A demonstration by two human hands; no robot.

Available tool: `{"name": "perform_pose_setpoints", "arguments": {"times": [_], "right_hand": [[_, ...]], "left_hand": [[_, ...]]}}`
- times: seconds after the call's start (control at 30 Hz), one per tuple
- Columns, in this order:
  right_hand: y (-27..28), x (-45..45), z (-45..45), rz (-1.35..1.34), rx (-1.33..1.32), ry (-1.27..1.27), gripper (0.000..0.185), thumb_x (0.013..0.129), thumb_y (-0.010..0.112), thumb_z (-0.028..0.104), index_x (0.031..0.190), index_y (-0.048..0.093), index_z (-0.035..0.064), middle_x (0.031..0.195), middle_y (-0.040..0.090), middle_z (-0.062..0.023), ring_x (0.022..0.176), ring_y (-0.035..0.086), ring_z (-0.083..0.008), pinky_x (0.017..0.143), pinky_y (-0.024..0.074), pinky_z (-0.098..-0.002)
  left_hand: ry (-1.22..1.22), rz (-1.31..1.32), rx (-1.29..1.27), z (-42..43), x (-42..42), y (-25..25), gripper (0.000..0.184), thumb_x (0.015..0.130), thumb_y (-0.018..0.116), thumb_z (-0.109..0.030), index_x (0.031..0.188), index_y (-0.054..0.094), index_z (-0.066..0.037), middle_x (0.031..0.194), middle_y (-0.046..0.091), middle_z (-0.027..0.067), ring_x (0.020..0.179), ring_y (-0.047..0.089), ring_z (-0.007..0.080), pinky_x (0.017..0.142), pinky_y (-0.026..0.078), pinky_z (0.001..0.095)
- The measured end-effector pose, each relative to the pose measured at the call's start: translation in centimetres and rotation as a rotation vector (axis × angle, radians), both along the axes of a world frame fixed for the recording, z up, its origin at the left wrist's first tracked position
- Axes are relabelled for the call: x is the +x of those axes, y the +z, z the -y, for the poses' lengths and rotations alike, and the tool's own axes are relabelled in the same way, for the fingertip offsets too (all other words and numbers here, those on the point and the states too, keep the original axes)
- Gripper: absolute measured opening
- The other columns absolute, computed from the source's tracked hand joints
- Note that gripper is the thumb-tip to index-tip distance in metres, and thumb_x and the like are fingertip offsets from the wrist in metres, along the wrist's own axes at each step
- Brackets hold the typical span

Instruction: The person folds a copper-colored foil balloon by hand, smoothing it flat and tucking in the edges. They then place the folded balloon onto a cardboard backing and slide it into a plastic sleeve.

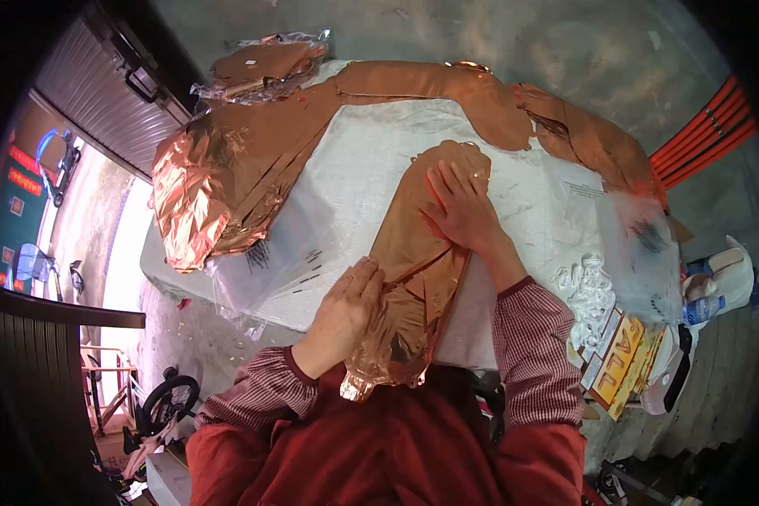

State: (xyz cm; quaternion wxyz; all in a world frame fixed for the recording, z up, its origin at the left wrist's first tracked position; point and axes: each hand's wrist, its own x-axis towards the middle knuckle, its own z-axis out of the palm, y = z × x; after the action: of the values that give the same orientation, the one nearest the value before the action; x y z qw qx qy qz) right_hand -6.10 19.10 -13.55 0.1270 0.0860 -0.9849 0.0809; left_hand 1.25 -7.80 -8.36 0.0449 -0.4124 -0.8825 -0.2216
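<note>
A long copper-coloured foil piece (pixel 422 223) lies on the white-covered table (pixel 354 152), its near end reaching my front at the table edge. My left hand (pixel 346 312) rests flat along its left side, fingers stretched out. My right hand (pixel 462 207) lies on the upper part of the piece with its fingers spread. The lower half of the piece is creased and shiny. Neither hand grips anything.
More copper foil (pixel 202 185) lies at the left and along the far edge. Clear plastic bags (pixel 270 270) lie left and right. White string (pixel 586 295), a yellow printed box (pixel 620 363) and a bottle (pixel 704 309) are at the right.
</note>
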Motion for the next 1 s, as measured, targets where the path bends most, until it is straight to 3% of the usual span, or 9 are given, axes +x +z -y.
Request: {"name": "perform_pose_setpoints", "arguments": {"times": [0.07,0.13,0.23,0.43,0.6,0.67,0.7,0.77,1.0], "right_hand": [[-0.3,-0.1,-0.1,0.001,0.017,0.0,0.065,0.096,0.041,0.052,0.144,0.036,0.0085,0.151,0.032,-0.0124,0.14,0.028,-0.0297,0.114,0.0196,-0.0475],[-0.2,-0.2,0.0,-0.001,0.033,0.001,0.065,0.096,0.04,0.053,0.144,0.035,0.0088,0.151,0.032,-0.0123,0.141,0.027,-0.0295,0.114,0.0191,-0.0472],[0.1,0.1,0.1,0.032,-0.006,-0.012,0.066,0.096,0.04,0.052,0.145,0.034,0.0091,0.152,0.031,-0.0121,0.141,0.026,-0.0291,0.115,0.0181,-0.0468],[0.4,0.1,0.1,0.055,-0.023,-0.012,0.065,0.096,0.041,0.051,0.146,0.033,0.0104,0.152,0.03,-0.012,0.142,0.024,-0.028,0.115,0.0177,-0.0458],[0.6,0.0,0.1,0.087,0.01,-0.022,0.064,0.096,0.043,0.049,0.146,0.033,0.0096,0.152,0.031,-0.0122,0.143,0.024,-0.0282,0.115,0.019,-0.0463],[0.1,-0.2,-0.2,0.066,0.011,-0.007,0.064,0.096,0.043,0.049,0.146,0.033,0.0095,0.152,0.031,-0.0122,0.142,0.024,-0.0284,0.115,0.019,-0.0463],[0.0,-0.2,-0.2,0.041,0.008,-0.001,0.065,0.096,0.043,0.05,0.145,0.034,0.0095,0.152,0.031,-0.0123,0.142,0.025,-0.0285,0.115,0.019,-0.0464],[-0.2,0.0,-0.1,0.033,0.026,0.001,0.065,0.096,0.043,0.05,0.145,0.034,0.0094,0.152,0.031,-0.0126,0.142,0.025,-0.0287,0.115,0.0187,-0.0464],[0.8,0.4,0.3,0.067,0.005,-0.012,0.069,0.095,0.042,0.054,0.146,0.032,0.0104,0.153,0.028,-0.0137,0.142,0.024,-0.0288,0.115,0.0174,-0.0462]], "left_hand": [[0.005,-0.012,0.018,0.4,0.4,0.9,0.041,0.076,0.062,-0.008,0.114,0.056,0.006,0.12,0.056,0.0218,0.113,0.054,0.038,0.095,0.046,0.0403],[0.115,0.003,-0.185,0.8,0.9,2.2,0.034,0.07,0.061,-0.011,0.102,0.057,0.002,0.099,0.057,0.015,0.097,0.057,0.0312,0.08,0.049,0.0372],[0.091,0.005,-0.07,1.9,1.9,1.8,0.021,0.073,0.066,-0.008,0.088,0.055,0.001,0.088,0.053,0.0149,0.081,0.055,0.0342,0.068,0.047,0.042],[0.011,0.006,0.145,1.5,-0.2,3.7,0.011,0.082,0.062,-0.007,0.088,0.059,0.002,0.084,0.056,0.0163,0.077,0.058,0.0344,0.068,0.049,0.0413],[-0.241,0.125,0.186,-4.2,-8.7,-0.3,0.034,0.087,0.06,-0.013,0.116,0.057,0.004,0.118,0.057,0.0201,0.11,0.055,0.0366,0.091,0.047,0.0399],[-0.251,-0.202,-0.027,-5.2,-10.5,-1.8,0.055,0.09,0.056,-0.03,0.133,0.045,0.003,0.138,0.045,0.0196,0.129,0.043,0.0331,0.106,0.037,0.0434],[-0.252,-0.195,-0.034,-4.9,-10.5,-1.9,0.055,0.09,0.056,-0.03,0.133,0.045,0.003,0.138,0.045,0.0196,0.129,0.043,0.0331,0.106,0.037,0.0434],[-0.272,-0.078,-0.249,-3.7,-10.6,-1.9,0.068,0.094,0.047,-0.043,0.145,0.031,0.0,0.153,0.026,0.0165,0.143,0.023,0.0278,0.116,0.021,0.0443],[-0.389,0.036,-0.361,2.5,-5.2,0.1,0.07,0.096,0.044,-0.043,0.149,0.021,-0.002,0.156,0.02,0.0157,0.144,0.02,0.0284,0.116,0.019,0.0458]]}}
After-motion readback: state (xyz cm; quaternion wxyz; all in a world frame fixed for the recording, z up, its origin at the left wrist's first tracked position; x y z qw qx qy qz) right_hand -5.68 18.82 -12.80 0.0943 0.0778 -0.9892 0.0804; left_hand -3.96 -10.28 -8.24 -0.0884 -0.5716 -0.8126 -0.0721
